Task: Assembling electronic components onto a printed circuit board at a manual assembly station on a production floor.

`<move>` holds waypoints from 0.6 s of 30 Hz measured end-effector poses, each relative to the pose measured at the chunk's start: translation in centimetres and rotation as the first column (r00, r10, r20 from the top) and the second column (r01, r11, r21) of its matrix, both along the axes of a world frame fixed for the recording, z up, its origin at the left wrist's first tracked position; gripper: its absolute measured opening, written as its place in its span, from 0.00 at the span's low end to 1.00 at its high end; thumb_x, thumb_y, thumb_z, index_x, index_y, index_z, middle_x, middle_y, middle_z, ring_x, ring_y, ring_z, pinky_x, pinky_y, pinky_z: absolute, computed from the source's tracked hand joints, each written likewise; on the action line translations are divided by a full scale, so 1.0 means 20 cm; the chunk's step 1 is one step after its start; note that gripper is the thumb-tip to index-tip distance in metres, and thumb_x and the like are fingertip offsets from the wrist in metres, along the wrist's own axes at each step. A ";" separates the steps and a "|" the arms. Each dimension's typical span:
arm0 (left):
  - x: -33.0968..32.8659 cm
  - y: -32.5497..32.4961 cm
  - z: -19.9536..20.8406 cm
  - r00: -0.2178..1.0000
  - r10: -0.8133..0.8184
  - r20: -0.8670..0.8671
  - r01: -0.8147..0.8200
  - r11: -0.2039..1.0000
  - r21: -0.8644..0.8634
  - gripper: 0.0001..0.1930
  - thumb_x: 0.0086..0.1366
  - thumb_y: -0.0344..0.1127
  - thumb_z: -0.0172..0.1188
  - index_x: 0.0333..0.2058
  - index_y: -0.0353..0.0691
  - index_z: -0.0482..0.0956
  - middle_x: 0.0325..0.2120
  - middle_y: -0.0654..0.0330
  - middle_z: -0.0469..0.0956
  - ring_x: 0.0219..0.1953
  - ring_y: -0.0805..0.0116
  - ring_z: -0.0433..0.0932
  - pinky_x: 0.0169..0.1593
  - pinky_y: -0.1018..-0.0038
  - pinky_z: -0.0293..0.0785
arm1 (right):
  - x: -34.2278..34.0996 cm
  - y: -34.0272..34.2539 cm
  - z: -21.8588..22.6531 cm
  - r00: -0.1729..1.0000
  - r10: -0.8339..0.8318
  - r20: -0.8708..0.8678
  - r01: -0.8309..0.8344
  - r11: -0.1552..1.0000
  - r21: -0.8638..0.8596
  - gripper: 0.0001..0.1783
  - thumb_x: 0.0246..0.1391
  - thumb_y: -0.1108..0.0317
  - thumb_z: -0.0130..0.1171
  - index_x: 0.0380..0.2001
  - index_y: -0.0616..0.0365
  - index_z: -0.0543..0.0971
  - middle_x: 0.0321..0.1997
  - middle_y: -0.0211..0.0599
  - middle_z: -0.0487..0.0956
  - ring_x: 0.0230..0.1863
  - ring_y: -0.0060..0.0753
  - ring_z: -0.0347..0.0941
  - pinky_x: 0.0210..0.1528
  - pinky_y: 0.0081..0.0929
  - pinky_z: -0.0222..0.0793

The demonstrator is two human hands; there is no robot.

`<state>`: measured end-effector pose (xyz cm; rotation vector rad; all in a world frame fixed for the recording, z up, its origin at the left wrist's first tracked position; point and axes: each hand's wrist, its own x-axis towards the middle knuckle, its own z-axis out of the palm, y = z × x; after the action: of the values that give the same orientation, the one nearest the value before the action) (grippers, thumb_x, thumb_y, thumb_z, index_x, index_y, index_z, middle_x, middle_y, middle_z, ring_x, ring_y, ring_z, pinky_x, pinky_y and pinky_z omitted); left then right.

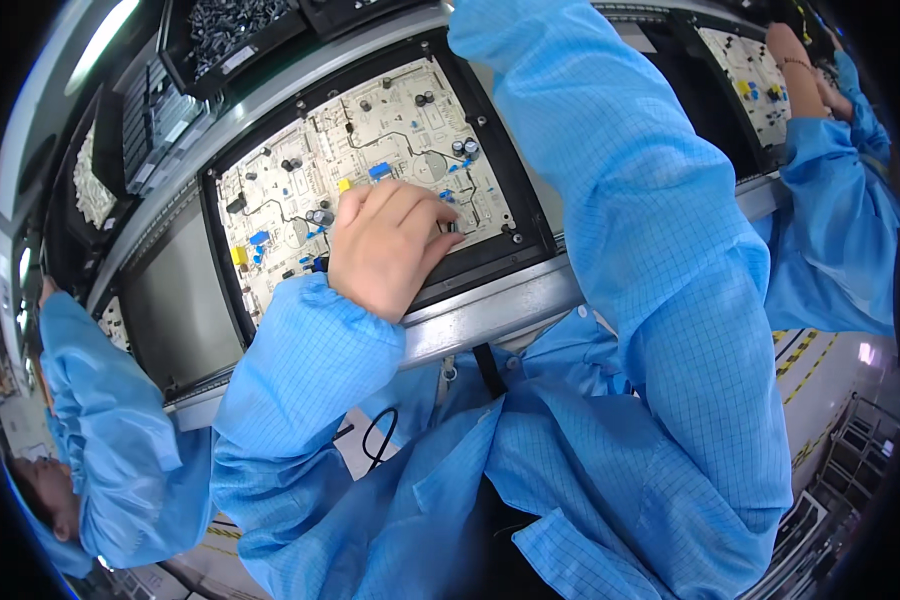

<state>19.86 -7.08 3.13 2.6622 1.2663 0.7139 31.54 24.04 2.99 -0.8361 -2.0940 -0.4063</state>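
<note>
My left hand (392, 245) is over the lower right part of a pale printed circuit board (315, 150). Its thumb and forefinger are closed around a small dark and silver electronic component (451, 228), which the fingers partly hide. Black capacitors, blue parts and a yellow block (238, 255) stand on the board. A black frame (510, 190) surrounds it. My right arm (650, 170) stretches up and forward past the board's right side, and its hand lies beyond the top edge of the picture.
A black bin (232, 62) of small dark parts and a tray of pale parts (94, 190) stand beyond the rail. A metal rail (490, 305) runs along the near side. Blue-sleeved co-workers are on the left and right; another board (755, 85) lies at the right.
</note>
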 end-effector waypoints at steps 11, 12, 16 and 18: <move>0.15 0.01 0.03 0.974 0.044 -0.221 -0.039 0.999 0.026 0.10 0.49 0.37 0.63 0.31 0.44 0.78 0.31 0.64 0.74 0.38 0.66 0.72 0.42 0.67 0.63 | 0.16 -0.04 0.07 0.990 -0.120 0.068 0.099 0.962 0.256 0.07 0.48 0.71 0.51 0.25 0.62 0.78 0.32 0.45 0.73 0.39 0.45 0.68 0.43 0.38 0.65; 0.16 0.00 0.06 0.946 0.053 -0.321 -0.028 0.996 0.080 0.11 0.48 0.38 0.63 0.31 0.44 0.78 0.30 0.64 0.74 0.38 0.66 0.72 0.43 0.68 0.63 | 0.16 -0.01 0.10 0.987 0.000 -0.159 0.035 0.976 0.215 0.07 0.48 0.72 0.51 0.29 0.62 0.77 0.32 0.46 0.72 0.40 0.46 0.67 0.43 0.39 0.64; 0.16 -0.05 0.22 0.969 0.089 -0.232 -0.068 0.993 0.096 0.11 0.46 0.35 0.66 0.31 0.43 0.79 0.31 0.66 0.76 0.37 0.69 0.74 0.42 0.71 0.63 | 0.31 0.00 0.40 0.879 0.044 -0.474 0.111 0.949 0.294 0.12 0.47 0.73 0.55 0.38 0.57 0.78 0.38 0.43 0.76 0.34 0.45 0.73 0.42 0.43 0.68; 0.14 -0.07 0.26 0.970 0.096 -0.226 -0.071 0.991 0.116 0.11 0.47 0.36 0.65 0.31 0.43 0.79 0.31 0.67 0.76 0.37 0.70 0.74 0.43 0.71 0.63 | 0.48 0.13 0.42 0.815 -0.211 -0.540 0.135 0.975 -0.177 0.16 0.43 0.76 0.53 0.39 0.60 0.77 0.41 0.48 0.76 0.44 0.49 0.70 0.48 0.44 0.64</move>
<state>22.71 -8.55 8.35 2.8628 1.4411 0.5059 41.09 26.58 11.43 -1.0803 -1.5131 -0.0930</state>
